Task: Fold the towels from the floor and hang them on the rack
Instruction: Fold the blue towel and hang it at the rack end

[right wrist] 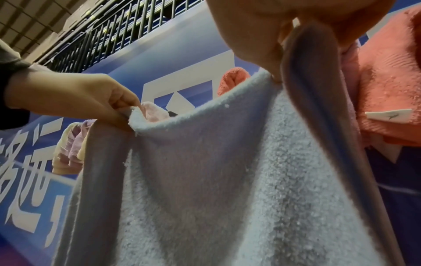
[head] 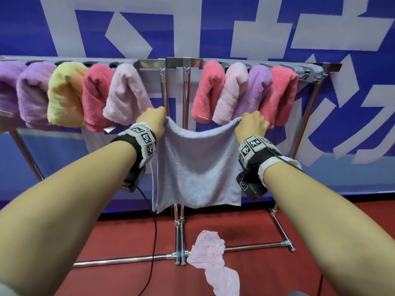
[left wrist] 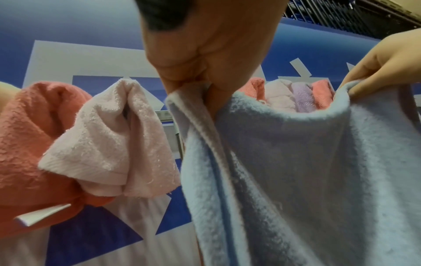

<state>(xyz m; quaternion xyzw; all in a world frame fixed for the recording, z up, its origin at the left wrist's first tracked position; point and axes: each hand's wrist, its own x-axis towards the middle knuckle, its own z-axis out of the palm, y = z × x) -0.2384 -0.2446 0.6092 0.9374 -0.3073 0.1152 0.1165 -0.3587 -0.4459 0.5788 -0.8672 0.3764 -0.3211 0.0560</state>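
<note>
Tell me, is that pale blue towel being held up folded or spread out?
Spread, perhaps doubled: the pale blue towel hangs flat between the left hand and right hand, pinched at its top corners.

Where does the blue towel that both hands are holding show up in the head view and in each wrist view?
Head: blue towel hangs at centre, between left hand and right hand.
Left wrist: fills the right half, below the hand.
Right wrist: fills the centre and bottom.
Shared landmark: the light pink towel at the right end of the rack's left group, left of the blue towel; only its top peeks out in the right wrist view.
</note>
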